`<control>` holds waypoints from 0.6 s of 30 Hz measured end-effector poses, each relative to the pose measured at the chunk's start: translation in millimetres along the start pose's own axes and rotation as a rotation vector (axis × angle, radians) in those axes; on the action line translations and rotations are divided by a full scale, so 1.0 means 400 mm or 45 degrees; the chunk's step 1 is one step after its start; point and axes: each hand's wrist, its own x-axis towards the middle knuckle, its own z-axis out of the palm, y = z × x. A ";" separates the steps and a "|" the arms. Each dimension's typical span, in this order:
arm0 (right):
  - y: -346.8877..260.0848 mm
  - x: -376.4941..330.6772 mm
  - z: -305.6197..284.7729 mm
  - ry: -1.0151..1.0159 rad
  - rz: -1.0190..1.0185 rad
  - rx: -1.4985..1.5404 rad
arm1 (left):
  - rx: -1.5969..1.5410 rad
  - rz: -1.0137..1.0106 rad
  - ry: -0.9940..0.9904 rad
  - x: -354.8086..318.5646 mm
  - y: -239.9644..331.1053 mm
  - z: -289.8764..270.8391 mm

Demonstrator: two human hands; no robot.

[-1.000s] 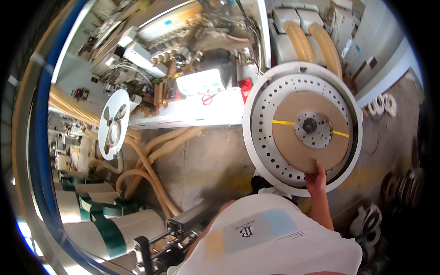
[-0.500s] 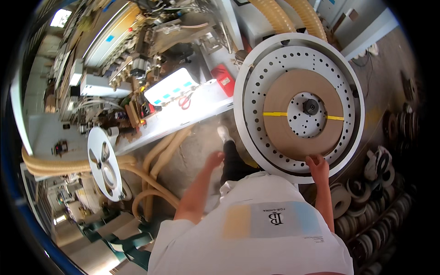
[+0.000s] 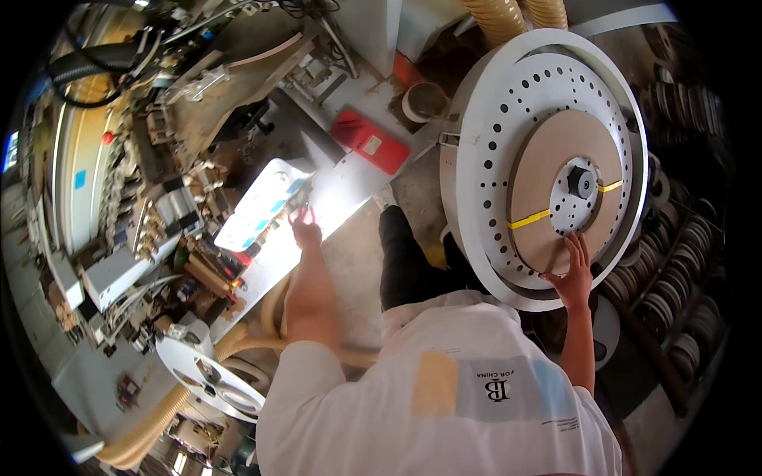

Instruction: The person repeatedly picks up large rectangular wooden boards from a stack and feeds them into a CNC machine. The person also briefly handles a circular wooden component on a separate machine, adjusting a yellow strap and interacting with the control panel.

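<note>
So there's one brown roll (image 3: 533, 178) on one white perforated disc (image 3: 541, 95), two yellow strips (image 3: 529, 219) across it, slanting lower left to upper right. Right hand (image 3: 575, 279) is spread, fingers laid on the roll's near edge, not clamped. Left arm's reaching out, left hand (image 3: 306, 232) at one pair of red-handled scissors (image 3: 301, 213) by the bench (image 3: 341, 186); can't tell how closed its grip is.

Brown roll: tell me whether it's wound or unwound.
Wound: the roll forms a flat ring around the black knob, with yellow tape across it.
</note>
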 end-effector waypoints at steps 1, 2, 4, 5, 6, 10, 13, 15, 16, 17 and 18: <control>-0.006 0.005 0.009 0.005 0.013 -0.026 | -0.137 -0.128 -0.028 -0.001 0.040 -0.012; -0.017 0.011 0.011 0.006 0.022 -0.050 | -0.268 -0.264 -0.056 -0.010 0.094 -0.050; -0.046 0.025 0.005 0.003 0.038 -0.060 | -0.124 -0.424 -0.002 -0.005 0.137 -0.071; -0.056 0.030 0.003 0.000 0.045 -0.063 | -0.063 -0.504 0.017 0.000 0.167 -0.075; -0.069 0.033 0.004 0.010 0.029 -0.082 | 0.130 -0.464 0.028 0.001 0.187 -0.085; -0.097 0.045 0.004 0.078 -0.026 -0.141 | 0.206 -0.547 -0.198 0.030 0.180 -0.037; -0.113 0.043 0.012 0.169 -0.053 -0.106 | 0.074 -0.291 -0.331 -0.007 0.140 0.022; -0.111 0.036 0.022 0.230 -0.044 -0.069 | -0.630 -0.588 -0.629 -0.042 0.098 0.059; -0.115 0.034 0.027 0.255 -0.027 -0.038 | -0.979 -0.732 -0.782 -0.061 0.104 0.072; -0.115 0.029 0.037 0.264 -0.010 -0.004 | -1.245 -0.702 -0.781 -0.094 0.142 0.069; -0.112 0.027 0.053 0.297 -0.013 0.033 | -1.509 -0.671 -0.775 -0.137 0.191 0.050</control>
